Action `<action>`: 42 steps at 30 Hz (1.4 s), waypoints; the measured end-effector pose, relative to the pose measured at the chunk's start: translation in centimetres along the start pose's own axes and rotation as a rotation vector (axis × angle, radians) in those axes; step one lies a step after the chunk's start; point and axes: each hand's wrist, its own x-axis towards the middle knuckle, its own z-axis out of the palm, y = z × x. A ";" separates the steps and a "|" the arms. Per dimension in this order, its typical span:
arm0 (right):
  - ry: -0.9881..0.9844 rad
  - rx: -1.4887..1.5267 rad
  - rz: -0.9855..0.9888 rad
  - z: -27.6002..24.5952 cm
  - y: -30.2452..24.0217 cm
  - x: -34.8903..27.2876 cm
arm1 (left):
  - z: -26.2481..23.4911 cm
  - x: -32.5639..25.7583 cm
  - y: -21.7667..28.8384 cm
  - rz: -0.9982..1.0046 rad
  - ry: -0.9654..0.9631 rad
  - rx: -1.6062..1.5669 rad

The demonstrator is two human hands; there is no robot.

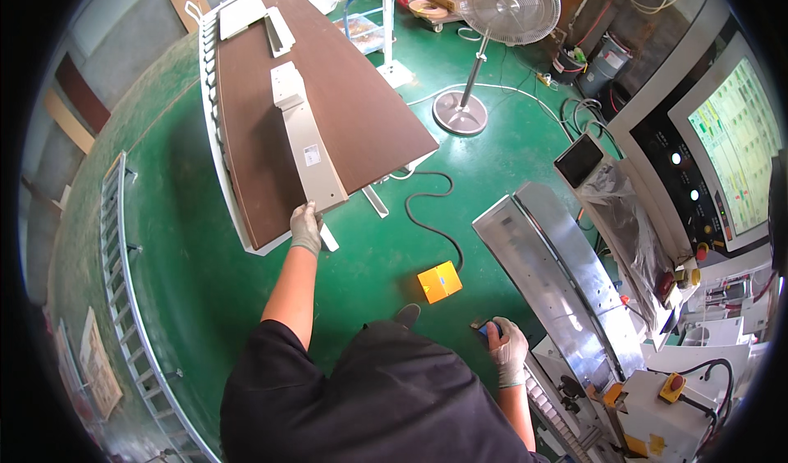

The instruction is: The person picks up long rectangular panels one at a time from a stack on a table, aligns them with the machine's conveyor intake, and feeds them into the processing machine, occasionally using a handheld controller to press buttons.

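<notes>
While left hand (305, 227) clamps the beige panel's (305, 139) near end, its long axis runs away; right hand (507, 350) clenches a blue tool (491, 328).

Free room: bare green floor (205, 274) below and left of the left hand (305, 227) gripping the metal strip (308, 147). Obstacles: brown board (361, 110) above the grip; cable (431, 217) and yellow pedal (439, 281) to its right; steel machine bed (558, 274) beside the right hand (507, 350).

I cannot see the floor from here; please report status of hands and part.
Left hand grips beige panel on brown table. Right hand holds small blue object.
</notes>
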 end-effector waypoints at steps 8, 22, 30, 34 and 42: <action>0.023 0.287 0.011 2.0 0.2 1.3 | -4.6 -7.6 -0.8 -0.367 -0.669 0.033; -0.319 1.585 0.292 -0.1 -6.0 2.3 | 8.1 -26.8 -5.0 -0.352 -1.394 0.322; 0.111 1.700 0.469 -3.6 4.8 -12.2 | 19.3 -27.8 -8.6 -0.557 -1.330 0.037; 0.601 1.915 0.585 -0.9 5.7 -21.0 | 24.0 -35.4 -11.2 -0.532 -1.649 0.333; 1.120 1.765 0.666 7.0 9.3 -26.8 | 25.1 -50.2 -22.9 -0.185 -2.128 0.812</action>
